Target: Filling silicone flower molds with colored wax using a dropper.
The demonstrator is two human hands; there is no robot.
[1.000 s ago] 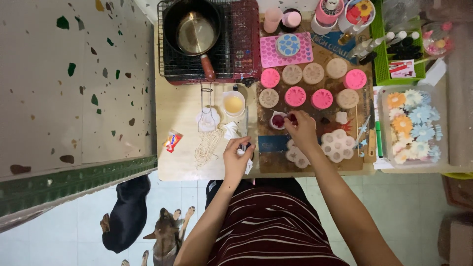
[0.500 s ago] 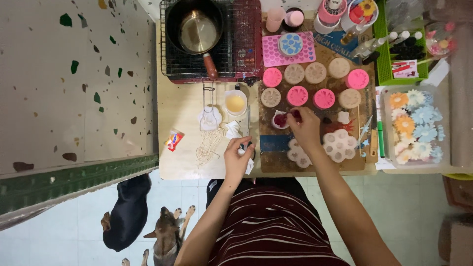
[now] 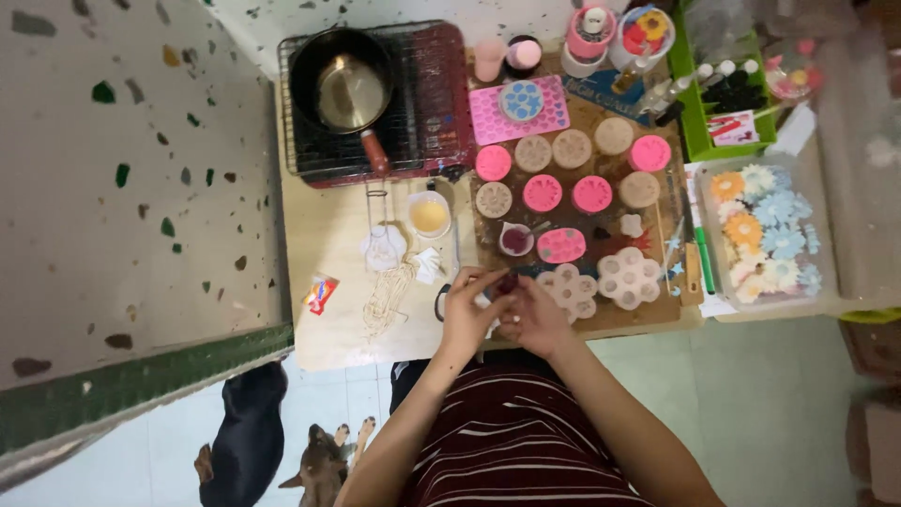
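Our two hands meet at the near edge of the table, just in front of our body. Our left hand (image 3: pixel 466 314) comes up from the lower left, forearm bare, wrist bent a little inward, fingers (image 3: pixel 483 279) curled toward the right hand. Our right hand (image 3: pixel 535 319) comes up from the lower right, forearm bare and slanted, knuckles up, fingers bunched. The fingertips of both hands are pinched together at one spot; what lies between them is too small to tell.
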